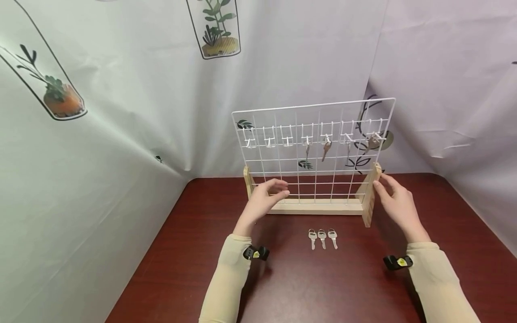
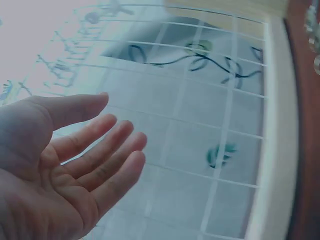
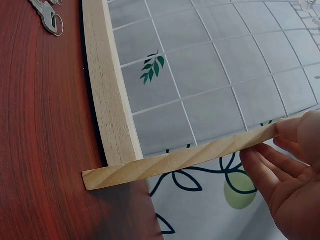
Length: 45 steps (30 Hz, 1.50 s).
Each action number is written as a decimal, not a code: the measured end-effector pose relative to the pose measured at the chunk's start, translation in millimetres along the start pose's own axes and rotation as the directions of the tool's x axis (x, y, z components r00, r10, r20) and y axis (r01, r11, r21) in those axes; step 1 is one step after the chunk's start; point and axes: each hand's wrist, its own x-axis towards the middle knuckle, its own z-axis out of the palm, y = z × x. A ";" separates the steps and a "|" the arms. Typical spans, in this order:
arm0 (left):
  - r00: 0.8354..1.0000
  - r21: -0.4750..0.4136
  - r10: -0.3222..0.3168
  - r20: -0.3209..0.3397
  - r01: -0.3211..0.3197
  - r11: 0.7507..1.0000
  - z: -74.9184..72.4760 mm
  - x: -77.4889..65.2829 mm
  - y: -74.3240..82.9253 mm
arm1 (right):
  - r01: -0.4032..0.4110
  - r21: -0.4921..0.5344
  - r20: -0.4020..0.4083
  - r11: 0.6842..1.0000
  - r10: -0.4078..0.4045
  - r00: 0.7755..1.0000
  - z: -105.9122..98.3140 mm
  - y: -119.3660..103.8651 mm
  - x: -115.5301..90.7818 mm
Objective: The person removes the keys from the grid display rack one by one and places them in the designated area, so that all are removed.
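A white wire grid rack (image 1: 313, 107) with a wooden stand (image 1: 315, 208) stands on the table, a row of white hooks along its upper part. Several keys hang from hooks on its middle and right side, among them a brownish key (image 1: 326, 150). My right hand (image 1: 397, 204) pinches the right wooden side post (image 3: 185, 157) between thumb and fingers. In front of the rack's lower left part is my left hand (image 1: 264, 197), holding nothing; the left wrist view shows its fingers (image 2: 112, 175) loosely bent. Three silver keys (image 1: 322, 237) with small rings lie in a row before the stand.
The dark red wooden table (image 1: 323, 282) reaches back to a pale fabric backdrop (image 1: 153, 80) printed with plants, which also closes off the left side. Black bands with small cameras (image 1: 256, 254) sit on both wrists over beige sleeves.
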 end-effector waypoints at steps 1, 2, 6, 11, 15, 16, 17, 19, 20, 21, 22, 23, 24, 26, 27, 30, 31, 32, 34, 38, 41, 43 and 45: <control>1.000 -0.022 0.013 -0.018 -0.013 1.000 -1.6 0.4 2.9 | 0.001 0.000 -0.002 1.000 -0.001 1.000 -0.1 0.2 0.3; 0.999 -0.039 0.026 -0.035 -0.027 0.999 -2.9 0.8 5.9 | 0.003 0.000 -0.003 1.000 -0.003 1.000 -0.2 0.3 0.6; 0.993 -0.120 0.067 -0.094 -0.078 0.990 -3.2 3.9 16.4 | 0.006 0.000 -0.009 1.000 -0.006 1.000 -0.6 0.3 1.4; 0.984 -0.221 0.098 -0.146 -0.129 0.967 5.2 10.0 23.0 | 0.001 -0.002 -0.009 1.000 -0.001 1.000 0.4 0.2 1.2; 0.978 -0.270 0.106 -0.180 -0.152 0.951 13.7 17.2 26.2 | -0.002 -0.004 -0.005 1.000 0.002 1.000 0.8 0.7 0.2; 0.976 -0.273 0.107 -0.187 -0.157 0.949 15.1 19.8 27.7 | -0.005 -0.004 -0.005 1.000 0.005 1.000 0.9 0.8 0.0; 0.974 -0.277 0.114 -0.194 -0.166 0.946 16.2 22.7 29.8 | -0.006 -0.004 -0.005 1.000 0.006 1.000 0.9 0.9 -0.1; 0.969 -0.280 0.130 -0.209 -0.187 0.941 17.8 29.5 34.8 | -0.007 -0.006 -0.006 1.000 0.007 1.000 0.4 0.9 -0.3; 0.966 -0.280 0.140 -0.217 -0.199 0.939 18.3 33.3 37.4 | -0.009 -0.006 -0.007 1.000 0.009 1.000 0.1 0.9 -0.3; 0.963 -0.277 0.147 -0.225 -0.208 0.938 18.7 36.6 40.4 | -0.010 -0.006 -0.007 1.000 0.010 1.000 -0.2 0.8 -0.3; 0.960 -0.272 0.153 -0.233 -0.215 0.938 18.9 39.5 43.3 | -0.011 -0.007 -0.007 1.000 0.011 1.000 -0.4 0.7 -0.3; 0.957 -0.270 0.160 -0.240 -0.224 0.936 19.2 42.0 46.0 | -0.011 -0.007 -0.006 1.000 0.011 1.000 -0.4 0.6 -0.2; 0.955 -0.265 0.164 -0.248 -0.230 0.936 19.7 44.5 48.2 | -0.012 -0.007 -0.006 1.000 0.012 1.000 -0.3 0.5 -0.2; 0.952 -0.259 0.170 -0.254 -0.237 0.936 20.5 48.2 52.5 | -0.012 -0.008 -0.006 1.000 0.012 1.000 0.5 0.6 -0.1; 0.952 -0.260 0.171 -0.255 -0.237 0.936 21.0 49.4 54.6 | -0.013 -0.009 -0.006 1.000 0.013 1.000 0.8 0.5 -0.2; 0.951 -0.266 0.178 -0.253 -0.245 0.932 23.1 53.4 58.8 | -0.015 -0.010 -0.010 1.000 0.015 1.000 2.2 0.3 0.0; 0.950 -0.268 0.180 -0.255 -0.248 0.931 23.3 54.0 60.1 | -0.014 -0.010 -0.009 1.000 0.014 1.000 2.6 -0.1 0.1; 0.950 -0.270 0.178 -0.257 -0.248 0.930 23.4 54.5 61.5 | -0.015 -0.008 -0.007 1.000 0.015 1.000 2.8 -0.5 0.1; 0.947 -0.269 0.182 -0.263 -0.253 0.929 23.8 55.9 63.5 | -0.017 -0.009 -0.005 1.000 0.017 1.000 2.9 -0.6 -0.3; 0.948 -0.264 0.169 -0.270 -0.242 0.933 24.1 58.4 66.8 | -0.020 -0.012 0.005 1.000 0.021 1.000 2.7 0.3 -2.9; 0.953 -0.257 0.153 -0.263 -0.222 0.941 24.1 61.0 68.1 | -0.020 -0.024 0.008 1.000 0.020 1.000 2.0 0.1 -4.5; 0.954 -0.260 0.138 -0.266 -0.209 0.943 23.7 62.9 68.9 | -0.005 -0.026 0.011 1.000 0.006 1.000 1.7 -0.5 -3.9; 0.954 -0.263 0.127 -0.270 -0.200 0.944 22.9 64.2 70.3 | 0.013 -0.031 0.011 0.999 -0.012 1.000 1.6 -1.6 -1.9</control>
